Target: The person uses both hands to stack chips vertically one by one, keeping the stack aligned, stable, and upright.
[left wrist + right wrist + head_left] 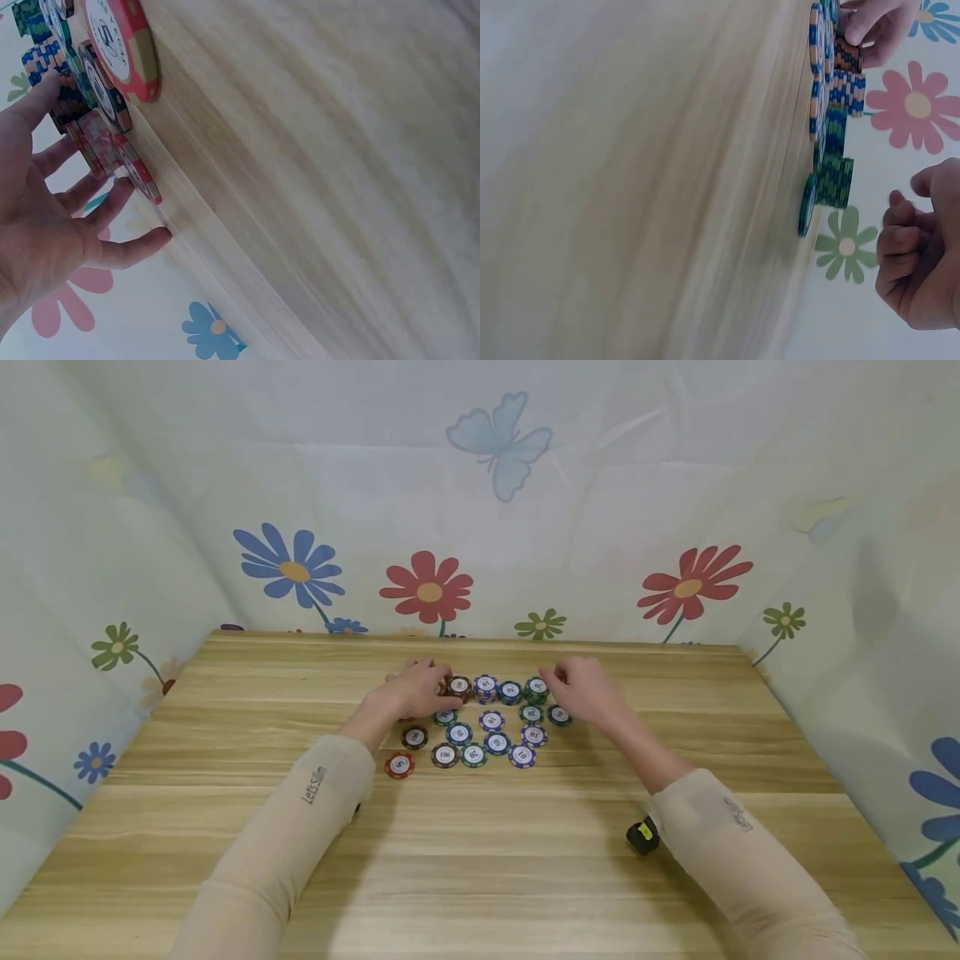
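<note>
My left hand (418,687) is at the left end of a row of stacked poker chips. Its thumb touches the dark brown stack (69,101), while other fingers reach behind the red stack (96,142); ring and little fingers spread outward. My right hand (588,687) hovers beside the row's right end, near the green stack (835,181), its fingers curled with nothing visible between them. Purple (485,685) and blue-green (510,693) stacks stand between. A red chip (139,171) lies by the red stack.
Several loose chips lie flat in front of the row, among them a red one (400,766), a black one (415,737) and a purple one (522,755). The wooden table (480,860) meets a flower-printed curtain (585,527) at the back. A black wrist device (642,835) hangs beside the right sleeve.
</note>
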{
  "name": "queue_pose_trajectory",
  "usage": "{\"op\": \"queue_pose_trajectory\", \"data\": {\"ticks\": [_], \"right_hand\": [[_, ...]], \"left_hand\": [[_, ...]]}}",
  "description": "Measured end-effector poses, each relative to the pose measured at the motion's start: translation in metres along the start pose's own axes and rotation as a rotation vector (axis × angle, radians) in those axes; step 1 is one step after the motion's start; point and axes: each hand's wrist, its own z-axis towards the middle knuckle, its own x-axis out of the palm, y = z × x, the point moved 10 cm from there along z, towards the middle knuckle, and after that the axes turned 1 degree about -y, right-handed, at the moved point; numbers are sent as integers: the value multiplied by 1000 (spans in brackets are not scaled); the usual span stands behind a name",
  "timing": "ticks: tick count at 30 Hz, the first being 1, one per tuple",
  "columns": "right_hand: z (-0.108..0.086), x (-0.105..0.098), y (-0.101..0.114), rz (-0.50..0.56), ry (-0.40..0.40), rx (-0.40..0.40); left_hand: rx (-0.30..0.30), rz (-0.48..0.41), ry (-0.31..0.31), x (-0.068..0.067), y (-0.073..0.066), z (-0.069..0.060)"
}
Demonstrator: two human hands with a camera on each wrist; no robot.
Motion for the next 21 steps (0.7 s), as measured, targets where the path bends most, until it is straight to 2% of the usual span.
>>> {"op": "queue_pose_trajectory", "data": {"ticks": [7,16,21], "right_hand": [[-9,4,-21,-97,79,67],[-16,12,-27,-153,212,57],[-19,20,-27,-169,289,46]], "left_hand": [[-19,-4,-17,-1,-3,1],[-73,-2,-27,0,-10,1],[-32,-22,-41,-1,-20,5]]}}
